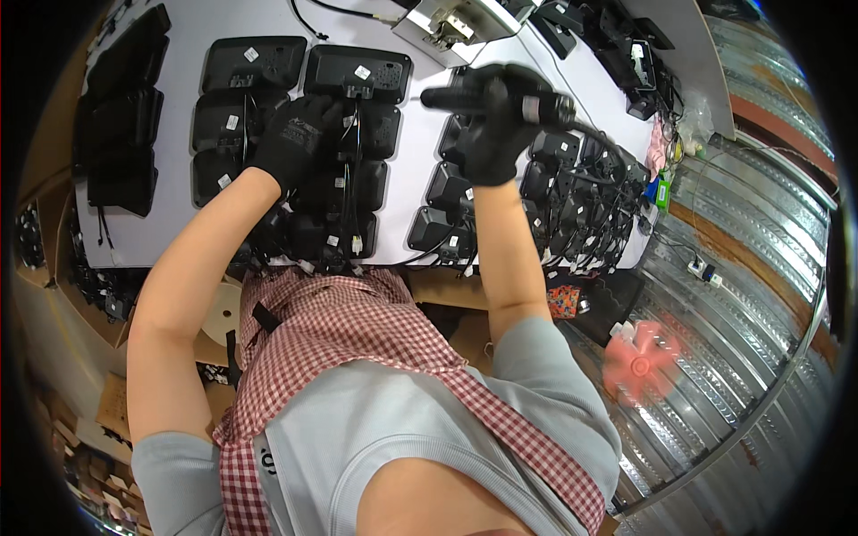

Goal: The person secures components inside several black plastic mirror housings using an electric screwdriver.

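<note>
right hand (494, 134) | fingers wrapped around electric screwdriver (500, 100) | left hand (299, 134) | on black device (357, 73)

Black knit gloves cover the left hand (299, 138) and right hand (496, 134); grey short-sleeved shirt, red-and-white checked apron.

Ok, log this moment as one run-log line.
left hand: gloved, pressing black device | right hand: gripping black power screwdriver | white table: rows of black devices
</note>
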The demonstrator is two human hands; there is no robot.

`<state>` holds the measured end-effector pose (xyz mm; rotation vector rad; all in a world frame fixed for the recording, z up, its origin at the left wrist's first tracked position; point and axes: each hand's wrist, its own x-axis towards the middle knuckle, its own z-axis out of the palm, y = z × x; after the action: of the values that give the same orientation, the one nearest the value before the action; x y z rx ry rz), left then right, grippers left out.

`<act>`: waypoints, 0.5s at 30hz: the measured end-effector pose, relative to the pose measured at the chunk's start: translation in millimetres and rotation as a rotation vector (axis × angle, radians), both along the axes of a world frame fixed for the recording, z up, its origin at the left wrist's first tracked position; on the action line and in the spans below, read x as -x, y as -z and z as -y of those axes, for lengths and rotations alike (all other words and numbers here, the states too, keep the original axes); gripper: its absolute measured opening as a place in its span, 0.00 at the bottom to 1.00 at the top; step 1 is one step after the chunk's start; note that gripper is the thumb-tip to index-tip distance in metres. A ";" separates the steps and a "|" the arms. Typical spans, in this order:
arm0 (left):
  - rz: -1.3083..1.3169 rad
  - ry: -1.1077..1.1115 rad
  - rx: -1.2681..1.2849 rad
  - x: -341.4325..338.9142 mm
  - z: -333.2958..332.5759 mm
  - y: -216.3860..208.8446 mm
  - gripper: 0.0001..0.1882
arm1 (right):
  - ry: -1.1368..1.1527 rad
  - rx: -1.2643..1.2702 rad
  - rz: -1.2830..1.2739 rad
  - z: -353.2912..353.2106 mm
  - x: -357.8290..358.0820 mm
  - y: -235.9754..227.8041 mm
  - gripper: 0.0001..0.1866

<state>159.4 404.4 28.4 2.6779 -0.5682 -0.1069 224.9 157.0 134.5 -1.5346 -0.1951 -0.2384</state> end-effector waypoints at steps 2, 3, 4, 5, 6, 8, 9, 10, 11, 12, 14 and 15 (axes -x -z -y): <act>0.043 0.012 0.016 -0.3 -0.9 0.0 0.23 | 0.024 -0.032 -0.148 4.7 29.1 9.4 0.11; 0.030 0.016 0.017 0.0 -0.3 -2.0 0.23 | 0.039 -0.009 -0.051 -1.7 42.3 3.7 0.12; 0.062 0.014 0.001 -0.1 0.4 -3.9 0.23 | 0.009 0.008 -0.042 0.4 50.5 5.2 0.12; 0.095 0.012 -0.016 0.2 1.1 -5.9 0.23 | -0.001 -0.022 -0.058 0.9 58.3 8.4 0.13; 0.085 0.015 -0.015 -0.1 1.0 -5.4 0.23 | -0.012 -0.052 -0.071 -1.5 64.1 9.4 0.13; -0.031 0.003 -0.074 -0.7 1.7 -4.4 0.26 | 0.004 -0.067 -0.107 -5.7 74.1 8.3 0.13; -0.014 0.008 -0.057 -0.4 1.1 -3.8 0.26 | 0.019 -0.084 -0.133 -7.7 76.9 8.0 0.13; -0.020 0.011 -0.058 0.3 0.9 -3.4 0.26 | 0.022 -0.084 -0.138 -7.7 78.8 10.7 0.13; -0.022 0.009 -0.052 0.7 0.4 -3.2 0.25 | 0.034 -0.077 -0.137 -7.1 80.3 14.3 0.13; -0.023 0.006 -0.047 0.7 -0.1 -3.2 0.25 | 0.046 -0.070 -0.134 -6.4 81.4 17.3 0.13; -0.020 0.011 -0.039 1.3 -0.4 -3.4 0.24 | 0.041 -0.061 -0.148 -4.5 83.8 22.2 0.13; -0.014 0.013 -0.031 2.1 -1.0 -2.5 0.24 | 0.034 -0.052 -0.159 -4.2 84.9 24.1 0.12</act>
<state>157.2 405.4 30.9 2.7013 -0.5839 -0.1388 140.1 161.2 110.4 -1.4985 -0.0366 -0.1458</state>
